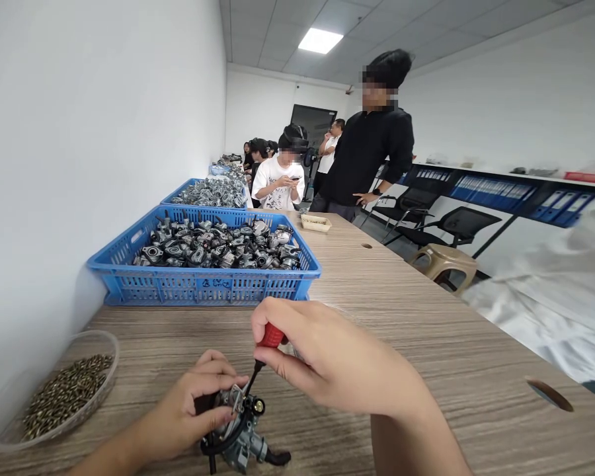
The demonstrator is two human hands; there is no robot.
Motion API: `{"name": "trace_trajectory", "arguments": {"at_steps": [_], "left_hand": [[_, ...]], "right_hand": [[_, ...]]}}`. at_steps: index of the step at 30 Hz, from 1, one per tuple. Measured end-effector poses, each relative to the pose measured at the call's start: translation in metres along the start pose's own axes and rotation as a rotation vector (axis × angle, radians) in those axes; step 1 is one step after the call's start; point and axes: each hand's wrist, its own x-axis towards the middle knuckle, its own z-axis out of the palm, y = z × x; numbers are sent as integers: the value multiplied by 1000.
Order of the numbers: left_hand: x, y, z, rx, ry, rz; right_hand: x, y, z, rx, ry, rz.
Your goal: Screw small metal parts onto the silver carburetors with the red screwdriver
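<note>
A metal carburetor [248,444] with black hoses rests on the wooden table at the bottom middle of the head view. My left hand [193,403] is closed around its left side, thumb and fingers pressing on the body. In my right hand [312,350] is a screwdriver with a red handle [272,336], gripped from above. Its dark shaft slants down to the top of the carburetor, and the tip seems to touch there beside a brass-coloured fitting [258,405]. Whether a screw sits under the tip I cannot tell.
At the left a clear plastic tub [114,357] holds many small brass-coloured screws. Beyond my hands stands a blue crate [208,284] full of carburetors, with another blue crate [166,198] behind. A small cream tray [316,228] lies farther back. Several people are around the table.
</note>
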Motion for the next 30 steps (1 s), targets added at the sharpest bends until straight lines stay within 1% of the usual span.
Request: {"name": "trace_trajectory", "arguments": {"at_steps": [10, 14, 19, 22, 25, 28, 30], "left_hand": [[-1, -2, -1, 36, -3, -38], [-3, -4, 0, 51, 18, -35], [-6, -4, 1, 88, 62, -3], [-4, 0, 1, 103, 42, 0], [-2, 3, 1, 99, 8, 12], [-4, 1, 3, 97, 3, 20], [-6, -2, 4, 109, 13, 12]], "right_hand": [[0, -4, 2, -5, 14, 24], [1, -4, 3, -4, 45, 40], [2, -6, 5, -80, 74, 116], [-1, -9, 5, -67, 83, 117], [-5, -12, 3, 3, 55, 58], [-7, -12, 0, 74, -23, 19], [-5, -12, 1, 86, -43, -2]]}}
